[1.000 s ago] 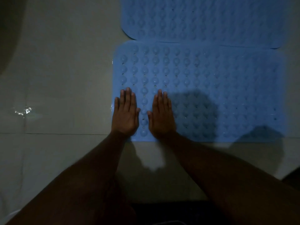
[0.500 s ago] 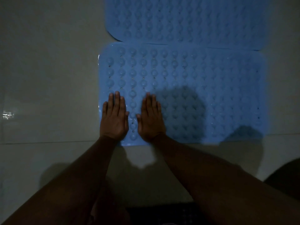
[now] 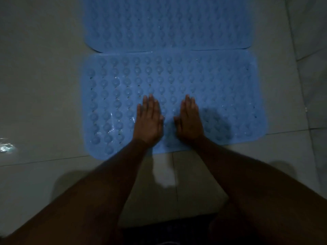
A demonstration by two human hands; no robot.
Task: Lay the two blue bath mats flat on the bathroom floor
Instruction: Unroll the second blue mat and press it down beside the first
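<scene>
Two bare forearms are seen reaching forward from the bottom edge, over a strip of pale tiled floor (image 3: 44, 103) on which their shadows are cast. Both hands are laid palm down on the near blue mat (image 3: 221, 89), close to its near edge and somewhat left of its middle. On the left hand (image 3: 148, 121) the fingers (image 3: 151, 105) are stretched flat and held close together, pointing away from the body, with the thumb set slightly off to the inner side; nothing is gripped. On the right hand (image 3: 190, 121) the fingers (image 3: 190, 106) are likewise extended and kept together, flat against the bumpy surface, and nothing is clasped there either. A narrow band of mat is left showing between the two hands, which do not touch. Rows of rounded bumps and small holes are spread across the mat under and beyond the fingertips, and wet glints are visible on its left part. This mat is spread flat on the tiles, its long side running left to right. Just past its far edge the second blue mat (image 3: 168, 23) is laid flat too; whether the edges touch or slightly overlap cannot be told. A bright wet reflection (image 3: 6, 147) is caught on the floor at far left, and grout lines are seen at the right in dim light.
</scene>
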